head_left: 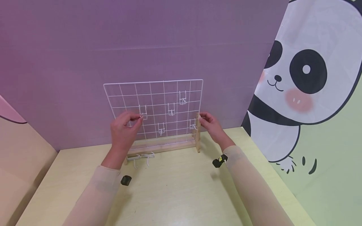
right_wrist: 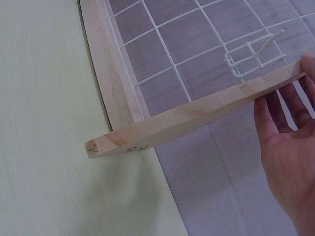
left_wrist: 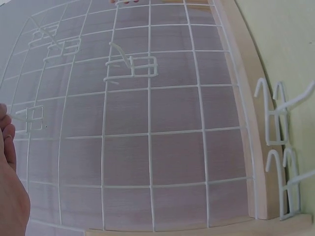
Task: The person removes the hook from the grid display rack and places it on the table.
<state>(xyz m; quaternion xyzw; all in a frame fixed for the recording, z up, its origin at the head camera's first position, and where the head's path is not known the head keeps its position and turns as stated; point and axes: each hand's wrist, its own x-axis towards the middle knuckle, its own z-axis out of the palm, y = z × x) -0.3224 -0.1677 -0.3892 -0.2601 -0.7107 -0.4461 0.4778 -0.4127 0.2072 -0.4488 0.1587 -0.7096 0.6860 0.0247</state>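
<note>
A white wire grid panel point(head_left: 155, 82) stands upright in a wooden base point(head_left: 167, 147). My left hand point(head_left: 124, 130) is at the panel's left part, thumb and forefinger pinching the prong of a white wire hook point(left_wrist: 34, 119) that lies against the grid. On the right, my right hand point(head_left: 213, 127) grips the stand's wooden upright point(right_wrist: 197, 110), fingers behind it and thumb on the other side. Several more white hooks hang on the grid, among them an upper right hook point(head_left: 183, 100), a middle hook point(head_left: 171, 111) and a lower hook point(head_left: 161, 130).
Two loose white hooks, a left one point(head_left: 133, 158) and a right one point(head_left: 148, 155), lie on the pale table point(head_left: 181, 191) by the base's front left. A purple partition point(head_left: 169, 37) rises behind the panel. A panda picture point(head_left: 308, 110) covers the right wall.
</note>
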